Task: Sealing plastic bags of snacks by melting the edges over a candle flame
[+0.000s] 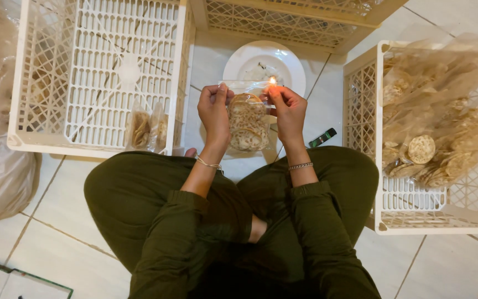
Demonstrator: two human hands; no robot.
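The candle under the flame [273, 81] is hidden behind the clear cracker bag [248, 120]. The left crate [98, 72] runs off the top edge. What's on the white plate [264, 63] is too small to tell.

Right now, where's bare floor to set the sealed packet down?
Bare tile between the white plate and the right crate, beside the lighter. More tile under the left crate. Crowded ahead: both hands hold the packet over the flame.
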